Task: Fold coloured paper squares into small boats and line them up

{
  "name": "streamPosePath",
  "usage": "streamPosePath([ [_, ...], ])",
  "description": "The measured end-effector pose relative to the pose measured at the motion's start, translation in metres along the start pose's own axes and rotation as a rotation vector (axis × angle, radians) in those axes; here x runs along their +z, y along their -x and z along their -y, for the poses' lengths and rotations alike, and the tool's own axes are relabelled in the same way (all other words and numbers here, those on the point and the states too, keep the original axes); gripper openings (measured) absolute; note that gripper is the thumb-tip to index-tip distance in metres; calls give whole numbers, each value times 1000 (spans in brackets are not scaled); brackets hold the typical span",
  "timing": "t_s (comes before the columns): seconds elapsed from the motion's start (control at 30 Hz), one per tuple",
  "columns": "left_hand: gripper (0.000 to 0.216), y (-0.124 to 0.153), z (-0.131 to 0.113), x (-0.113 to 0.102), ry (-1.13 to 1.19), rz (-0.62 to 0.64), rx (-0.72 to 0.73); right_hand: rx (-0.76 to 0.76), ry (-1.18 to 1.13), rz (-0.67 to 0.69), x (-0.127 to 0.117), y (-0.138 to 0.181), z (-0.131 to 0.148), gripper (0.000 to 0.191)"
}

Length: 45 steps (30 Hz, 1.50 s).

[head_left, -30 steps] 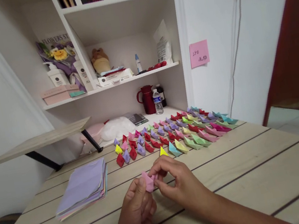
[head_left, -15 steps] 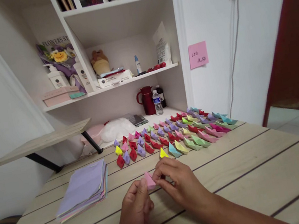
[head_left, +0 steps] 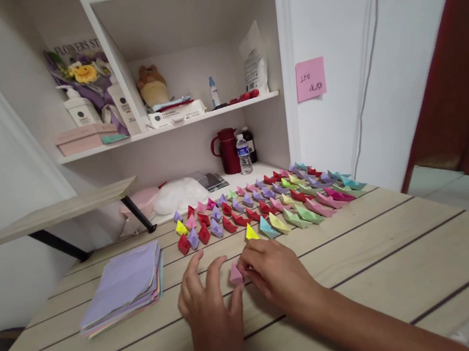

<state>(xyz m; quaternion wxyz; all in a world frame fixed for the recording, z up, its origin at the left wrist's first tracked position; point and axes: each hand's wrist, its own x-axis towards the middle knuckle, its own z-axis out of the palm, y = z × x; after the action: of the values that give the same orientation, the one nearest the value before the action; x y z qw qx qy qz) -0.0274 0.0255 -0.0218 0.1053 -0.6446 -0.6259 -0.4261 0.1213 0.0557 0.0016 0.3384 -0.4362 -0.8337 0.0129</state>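
Note:
Between my hands is a small pink folded paper boat, its far side partly hidden by fingers. My right hand pinches the boat's right end between thumb and fingertips. On the other side my left hand has its fingers spread, with the thumb tip close to the boat's lower edge; whether it touches I cannot tell. Just beyond my hands stand rows of folded paper boats, the nearest being a yellow boat and a blue boat.
A stack of coloured paper sheets lies on the slatted table at left. Behind it stands a small raised shelf on black legs. A dark red jug and a water bottle stand at the back.
My left hand has let go of the pink paper boat and spread its fingers. My right hand keeps its pinch on the boat. The camera view has shifted slightly.

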Motion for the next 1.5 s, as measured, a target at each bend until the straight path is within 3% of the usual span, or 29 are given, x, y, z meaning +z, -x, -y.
streamPosePath([
  [0.13,28,-3,3,-1,173,225,38,-18,11,29,0,0,1,10],
  [0.23,20,-6,3,-3,252,308,49,-24,10,45,-1,1,2,11],
  [0.33,12,-7,3,-2,279,335,32,-22,8,56,-2,1,1,11],
  [1.17,13,-9,2,8,550,424,-150,16,-38,158,-4,-2,-4,9],
  [1.5,11,-17,5,11,720,456,-105,35,-73,210,-10,-4,-8,10],
])
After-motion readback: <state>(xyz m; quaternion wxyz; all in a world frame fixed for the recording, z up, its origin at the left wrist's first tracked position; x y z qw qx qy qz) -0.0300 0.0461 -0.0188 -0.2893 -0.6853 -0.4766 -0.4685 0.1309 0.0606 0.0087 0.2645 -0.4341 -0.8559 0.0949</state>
